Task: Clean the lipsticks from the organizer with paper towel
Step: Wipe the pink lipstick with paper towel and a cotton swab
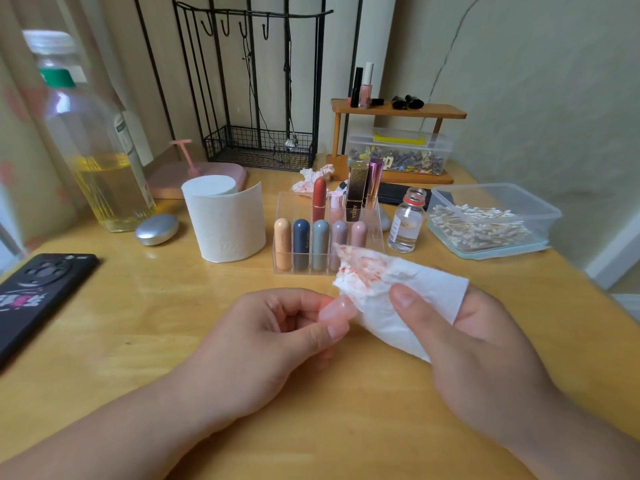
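1. White paper towel [412, 296], smeared red-orange at its ten o'clock corner, lies across the right hand [485, 358]. The thumb is folded down on it and pins it there (the fingers beneath are mostly hidden).
2. The left hand [277, 341] has its fingers curled in. Thumb and forefinger pinch a pale pink lipstick [337, 308], and its free end touches the towel's edge at the hand's three o'clock.
3. The clear organizer [294, 268] stands on the table [173, 323] at twelve o'clock from the hands, near but apart. Its front row of capsule lipsticks [320, 244] is upright, with taller tubes behind.
4. Step in hand, as judged: wiping one lipstick held clear of the organizer.
5. The next move calls for clean paper round the capsule. The stained corner would likely re-smear it, so the white area at the stain's four o'clock serves better.
6. A paper roll [225, 223] stands at nine o'clock of the organizer, should a fresh sheet be needed.
7. Which lipsticks are already clean cannot be told.
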Demonstrator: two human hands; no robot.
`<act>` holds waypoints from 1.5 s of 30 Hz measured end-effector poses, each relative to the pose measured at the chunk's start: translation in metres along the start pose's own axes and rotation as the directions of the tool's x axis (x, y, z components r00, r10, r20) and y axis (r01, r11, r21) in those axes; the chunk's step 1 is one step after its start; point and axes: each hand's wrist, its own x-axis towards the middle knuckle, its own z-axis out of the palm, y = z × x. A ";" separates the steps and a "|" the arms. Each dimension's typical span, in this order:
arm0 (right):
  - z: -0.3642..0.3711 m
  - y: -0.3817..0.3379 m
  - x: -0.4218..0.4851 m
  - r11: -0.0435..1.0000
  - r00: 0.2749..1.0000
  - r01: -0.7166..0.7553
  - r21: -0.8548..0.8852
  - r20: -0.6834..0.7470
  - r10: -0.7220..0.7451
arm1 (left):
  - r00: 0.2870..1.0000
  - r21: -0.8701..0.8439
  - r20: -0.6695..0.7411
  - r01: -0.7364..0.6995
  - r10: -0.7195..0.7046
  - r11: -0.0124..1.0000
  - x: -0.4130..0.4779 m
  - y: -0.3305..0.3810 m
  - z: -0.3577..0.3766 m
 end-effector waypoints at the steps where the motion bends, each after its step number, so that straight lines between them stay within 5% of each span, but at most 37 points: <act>1: 0.002 0.000 -0.001 0.994 0.995 0.082 -0.067 0.054 -0.079 | 1.000 -0.038 0.023 0.000 0.001 0.999 0.000 -0.001 -0.001; 7: -0.008 0.012 -0.002 0.946 0.985 0.160 -0.281 0.108 -0.135 | 0.974 -0.349 0.201 0.171 -0.104 0.922 0.004 -0.002 -0.006; 13: -0.012 0.003 -0.001 0.997 0.964 0.076 -0.028 0.258 -0.066 | 0.824 -0.468 0.559 0.407 -0.094 0.785 0.008 -0.006 -0.017; 18: -0.012 0.002 0.000 1.000 0.965 0.000 -0.026 0.263 0.007 | 0.743 -0.443 0.663 0.486 -0.089 0.754 0.007 -0.009 -0.018; 21: -0.008 0.003 0.001 0.989 0.972 -0.016 -0.146 0.229 0.050 | 0.762 -0.447 0.638 0.482 -0.109 0.753 0.007 -0.011 -0.017; 27: -0.004 -0.002 0.008 0.987 0.962 -0.146 -0.067 0.223 0.157 | 0.909 -0.399 0.404 0.274 -0.100 0.875 0.003 -0.013 -0.003; 31: -0.006 -0.006 0.011 0.982 0.962 -0.188 -0.004 0.199 0.185 | 0.974 -0.016 0.225 0.004 0.000 1.000 -0.003 -0.009 0.000; 33: -0.007 -0.005 0.011 0.980 0.968 -0.192 0.047 0.173 0.182 | 0.982 0.041 0.182 -0.054 0.046 0.998 -0.004 -0.006 0.000; 36: -0.005 0.000 0.008 0.991 0.988 -0.131 0.038 0.092 0.127 | 0.933 -0.267 0.342 0.211 -0.112 0.940 -0.001 -0.003 -0.002; 40: 0.003 0.000 0.001 0.996 0.997 -0.046 0.076 0.063 0.041 | 0.696 -0.385 0.693 0.576 -0.187 0.721 -0.002 0.001 -0.005; 42: 0.006 -0.002 -0.001 0.996 0.996 -0.031 0.081 0.090 0.024 | 0.677 -0.430 0.712 0.629 -0.184 0.648 -0.005 0.003 -0.004; 45: 0.006 0.000 0.000 0.997 0.990 -0.071 0.011 0.126 0.069 | 0.747 -0.518 0.635 0.599 -0.194 0.610 -0.009 0.008 0.001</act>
